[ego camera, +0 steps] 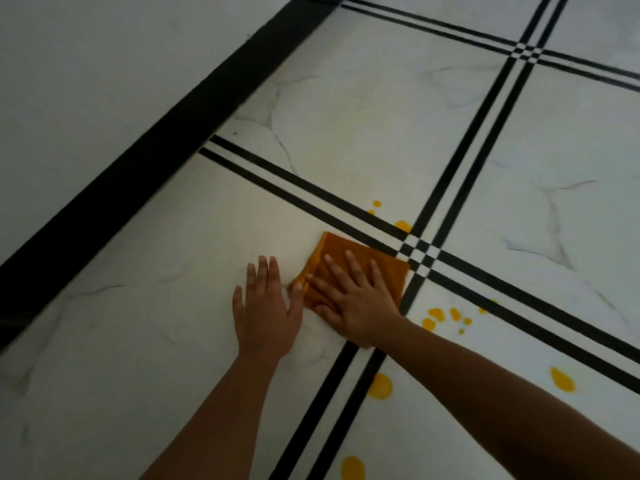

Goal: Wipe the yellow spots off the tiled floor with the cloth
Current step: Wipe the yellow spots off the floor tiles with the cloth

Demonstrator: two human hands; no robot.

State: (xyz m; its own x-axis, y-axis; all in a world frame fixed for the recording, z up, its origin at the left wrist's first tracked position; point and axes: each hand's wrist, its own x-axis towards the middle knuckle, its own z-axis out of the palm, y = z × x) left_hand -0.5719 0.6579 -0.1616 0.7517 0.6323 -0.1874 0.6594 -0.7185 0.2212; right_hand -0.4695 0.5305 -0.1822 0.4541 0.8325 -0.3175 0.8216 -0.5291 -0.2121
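Spots [380,385] sit right of the cloth [393,271]. Right hand [353,299] presses it flat-fingered, left hand [266,306] lies flat beside it; a sweep could smear them wider.

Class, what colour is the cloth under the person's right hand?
The cloth is plain orange-brown, shown in the head view.

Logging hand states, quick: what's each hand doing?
Left hand: open, flat on the white tiled floor.
Right hand: open, pressing the folded orange cloth.
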